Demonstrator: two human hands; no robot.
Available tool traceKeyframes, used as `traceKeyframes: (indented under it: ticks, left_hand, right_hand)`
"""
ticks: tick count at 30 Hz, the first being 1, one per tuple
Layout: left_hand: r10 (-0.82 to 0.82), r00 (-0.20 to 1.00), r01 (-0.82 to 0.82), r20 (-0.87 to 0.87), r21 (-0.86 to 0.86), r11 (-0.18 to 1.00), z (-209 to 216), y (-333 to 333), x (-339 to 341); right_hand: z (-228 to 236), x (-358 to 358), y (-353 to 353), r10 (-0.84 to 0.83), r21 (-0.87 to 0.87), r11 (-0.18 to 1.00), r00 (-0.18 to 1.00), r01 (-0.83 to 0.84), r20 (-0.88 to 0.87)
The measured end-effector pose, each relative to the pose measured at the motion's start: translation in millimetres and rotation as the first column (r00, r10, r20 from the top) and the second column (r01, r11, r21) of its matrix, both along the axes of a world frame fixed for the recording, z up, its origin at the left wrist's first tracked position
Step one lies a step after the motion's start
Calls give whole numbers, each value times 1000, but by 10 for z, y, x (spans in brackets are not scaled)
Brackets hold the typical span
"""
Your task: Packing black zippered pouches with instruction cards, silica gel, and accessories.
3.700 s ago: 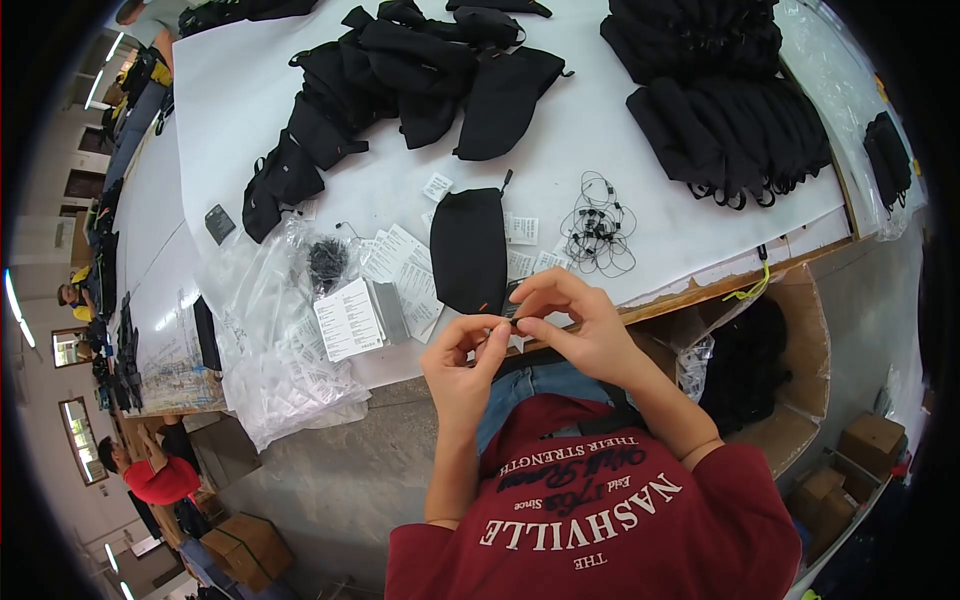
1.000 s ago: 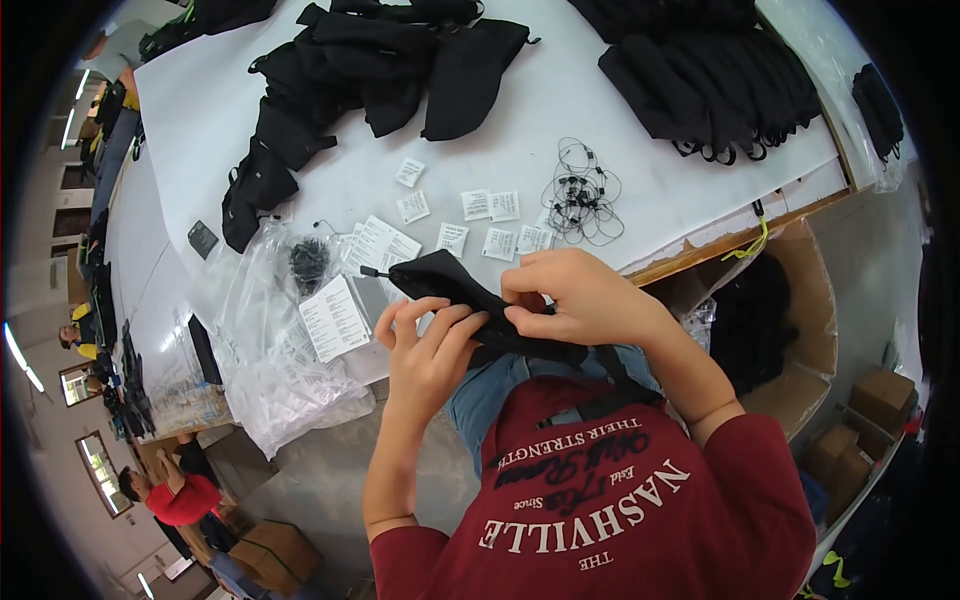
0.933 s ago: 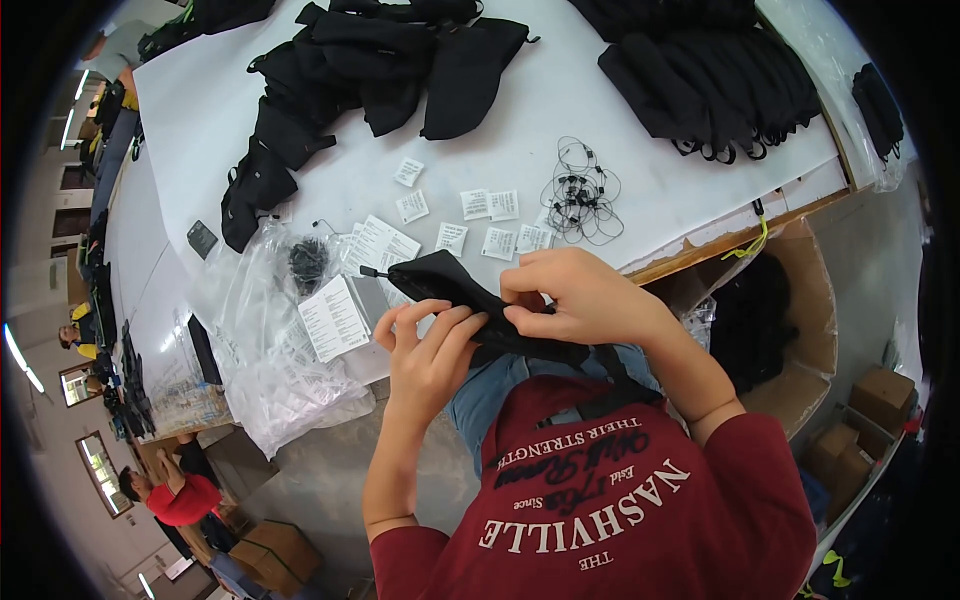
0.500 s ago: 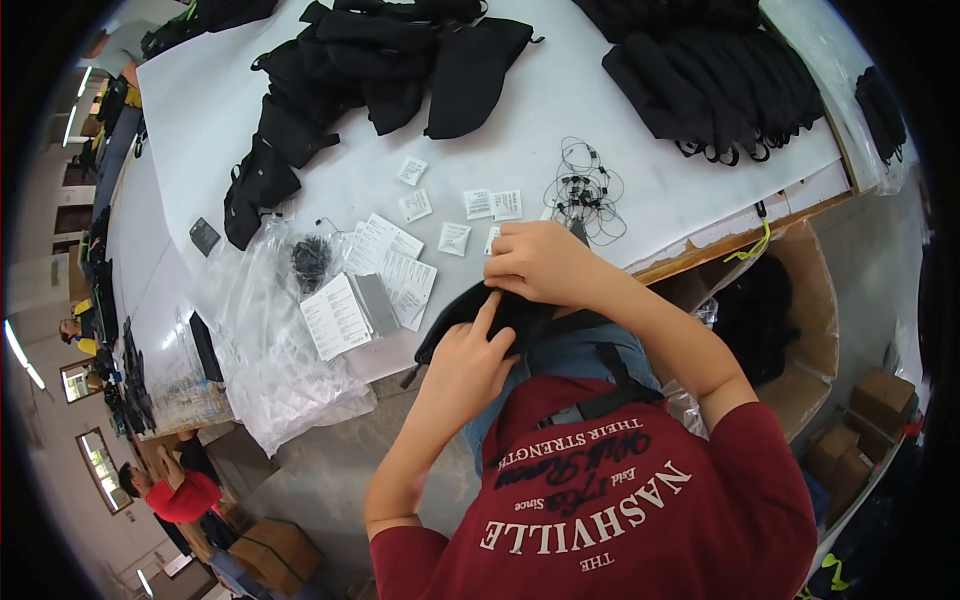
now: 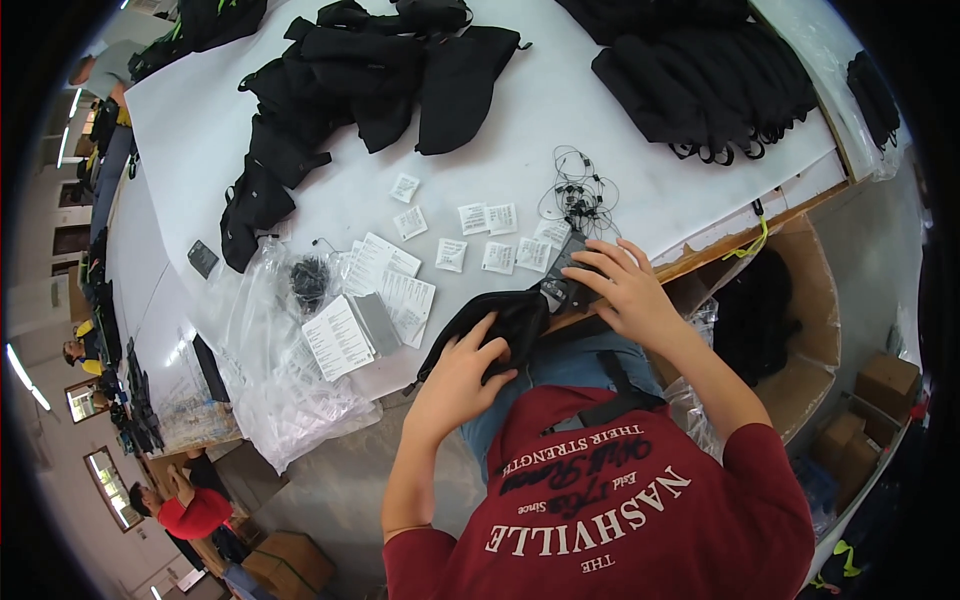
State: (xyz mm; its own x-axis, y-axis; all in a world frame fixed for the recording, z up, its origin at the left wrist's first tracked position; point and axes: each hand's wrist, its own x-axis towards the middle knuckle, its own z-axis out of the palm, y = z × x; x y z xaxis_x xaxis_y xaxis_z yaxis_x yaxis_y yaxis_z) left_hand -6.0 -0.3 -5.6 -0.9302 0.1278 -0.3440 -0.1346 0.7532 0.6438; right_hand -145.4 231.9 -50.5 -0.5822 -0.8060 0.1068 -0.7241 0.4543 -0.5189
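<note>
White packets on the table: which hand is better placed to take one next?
Probably the right hand: it's nearer the white packets, while the left hand is occupied at the black pouch.

The centre of the workroom is taken up by a large table (image 5: 540,105), covered in white and edged on its near side with bare wood. Along the far left, a pale wall (image 5: 70,450) is bent by the lens. Two framed panes are set into it — a smaller window (image 5: 82,402) and a larger window (image 5: 113,488), both brightly lit. White strip lights (image 5: 28,377) are seen glowing at that side. Below the table, smooth grey floor (image 5: 340,510) is exposed, with a strapped cardboard box (image 5: 290,563) placed at lower left.
</note>
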Motion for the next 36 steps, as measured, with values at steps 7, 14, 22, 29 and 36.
traceKeyframes:
  ticks: [7, 14, 22, 29, 36]
  left_hand:
    - [171, 982, -174, -85, -27, 984, 125, -66, 115]
    - [352, 915, -355, -197, 21, 935, 124, -109, 419]
    - [605, 772, -634, 195, 180, 752, 165, 49, 807]
    - [601, 759, -647, 251, 186, 739, 20, 50, 873]
    - [567, 810, -586, 152, 143, 798, 94, 239, 584]
  right_hand:
    - [184, -222, 49, 37, -160, 986, 997, -48, -75]
    - [477, -345, 117, -169, -167, 945, 854, 283, 493]
    - [457, -436, 217, -92, 0, 989, 619, 146, 780]
    - [535, -521, 270, 65, -109, 991, 442, 73, 895]
    - [15, -413, -268, 395, -440, 532, 248, 723, 885]
